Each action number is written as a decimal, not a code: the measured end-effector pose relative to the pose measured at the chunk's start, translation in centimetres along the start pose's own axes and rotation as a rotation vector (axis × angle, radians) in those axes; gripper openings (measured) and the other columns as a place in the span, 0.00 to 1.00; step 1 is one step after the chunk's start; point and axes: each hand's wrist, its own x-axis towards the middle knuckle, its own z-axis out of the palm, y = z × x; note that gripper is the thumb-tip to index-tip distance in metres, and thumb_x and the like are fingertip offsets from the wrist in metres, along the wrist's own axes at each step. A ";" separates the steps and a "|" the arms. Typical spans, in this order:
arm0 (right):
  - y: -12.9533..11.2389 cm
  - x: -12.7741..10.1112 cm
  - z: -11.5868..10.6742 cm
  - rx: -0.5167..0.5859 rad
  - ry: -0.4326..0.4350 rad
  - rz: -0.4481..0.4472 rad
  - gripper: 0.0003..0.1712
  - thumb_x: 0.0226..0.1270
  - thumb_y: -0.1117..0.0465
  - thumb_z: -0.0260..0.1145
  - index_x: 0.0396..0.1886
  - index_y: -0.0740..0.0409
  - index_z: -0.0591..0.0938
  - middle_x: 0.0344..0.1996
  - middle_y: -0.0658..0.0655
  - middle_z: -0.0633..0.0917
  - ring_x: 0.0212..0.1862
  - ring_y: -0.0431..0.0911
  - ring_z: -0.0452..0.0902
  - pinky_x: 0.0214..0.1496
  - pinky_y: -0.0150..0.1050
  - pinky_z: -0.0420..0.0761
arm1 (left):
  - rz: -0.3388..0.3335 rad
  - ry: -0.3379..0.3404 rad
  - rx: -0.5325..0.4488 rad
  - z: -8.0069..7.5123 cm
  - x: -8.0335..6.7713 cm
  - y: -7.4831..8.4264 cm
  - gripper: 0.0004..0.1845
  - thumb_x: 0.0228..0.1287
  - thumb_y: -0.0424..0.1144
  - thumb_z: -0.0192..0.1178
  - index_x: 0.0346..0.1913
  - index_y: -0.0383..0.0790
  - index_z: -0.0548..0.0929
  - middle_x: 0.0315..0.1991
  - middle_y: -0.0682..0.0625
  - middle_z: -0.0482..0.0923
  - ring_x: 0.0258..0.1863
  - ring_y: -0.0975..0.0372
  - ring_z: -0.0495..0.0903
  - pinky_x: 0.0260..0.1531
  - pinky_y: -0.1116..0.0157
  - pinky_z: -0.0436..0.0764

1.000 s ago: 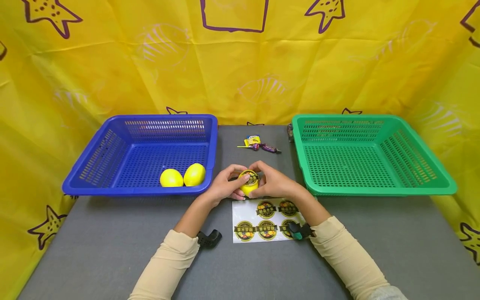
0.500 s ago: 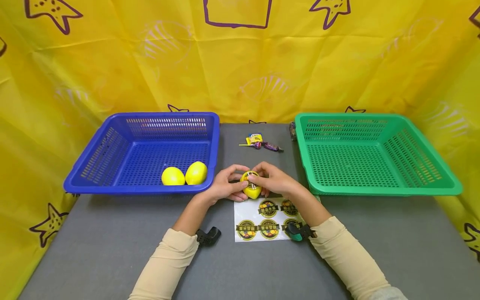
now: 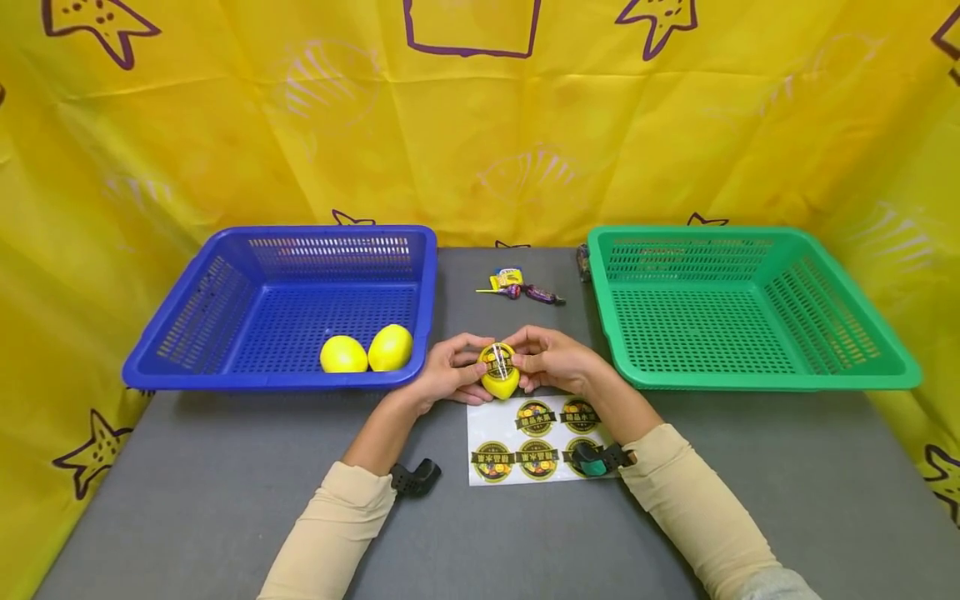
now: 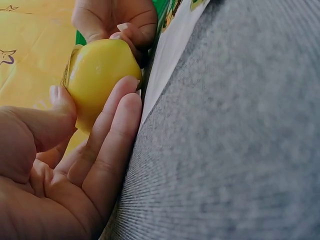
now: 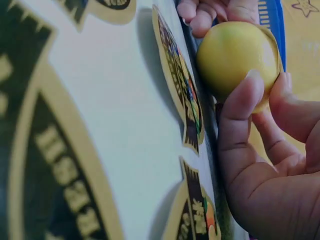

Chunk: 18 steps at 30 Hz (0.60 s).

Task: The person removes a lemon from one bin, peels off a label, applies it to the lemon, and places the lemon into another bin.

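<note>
Between both hands a yellow lemon [image 3: 501,387] is held above the table, with a round black-and-gold sticker [image 3: 498,360] on its upper face. My left hand [image 3: 450,369] grips the lemon from the left, thumb at the sticker's edge. From the other side my right hand [image 3: 555,360] pinches it, its thumb also by the sticker. The left wrist view shows the lemon [image 4: 102,75] between thumb and fingers, the sticker seen edge-on. In the right wrist view, fingers hold the lemon [image 5: 235,60]. Just below the hands lies a white sheet [image 3: 491,421] bearing several matching stickers.
A blue basket [image 3: 277,382] at the left holds two lemons [image 3: 343,355]. At the right stands a green basket [image 3: 750,382]. Wrapped sweets [image 3: 510,282] and a lollipop lie behind the hands. A yellow printed cloth [image 3: 450,150] hangs at the back.
The lemon has turned, so its pointed end now faces the person. The right thumb, over the sticker half a second ago, has moved to its right edge.
</note>
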 end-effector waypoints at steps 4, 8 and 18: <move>0.2 -0.3 0.0 0.046 0.017 0.002 0.17 0.76 0.73 0.53 0.62 0.70 0.69 0.43 0.60 0.79 0.29 0.45 0.76 0.33 0.35 0.81 | -0.008 0.002 -0.006 0.1 -0.1 0.0 0.24 0.77 0.28 0.50 0.72 0.36 0.68 0.61 0.31 0.75 0.28 0.53 0.87 0.32 0.56 0.86; 0.3 -1.0 0.8 0.008 0.075 0.011 0.19 0.80 0.66 0.51 0.65 0.68 0.65 0.43 0.62 0.77 0.31 0.47 0.76 0.36 0.36 0.81 | -0.011 -0.015 0.044 0.4 0.0 -0.1 0.23 0.81 0.32 0.44 0.75 0.39 0.66 0.62 0.32 0.74 0.29 0.54 0.87 0.33 0.58 0.86; -1.3 -2.5 4.4 -0.969 0.269 -0.168 0.46 0.52 0.51 0.80 0.67 0.60 0.69 0.52 0.64 0.76 0.45 0.53 0.76 0.46 0.48 0.78 | 0.079 0.021 0.355 1.8 -0.6 0.7 0.22 0.82 0.36 0.40 0.72 0.34 0.65 0.50 0.34 0.79 0.30 0.52 0.86 0.29 0.57 0.85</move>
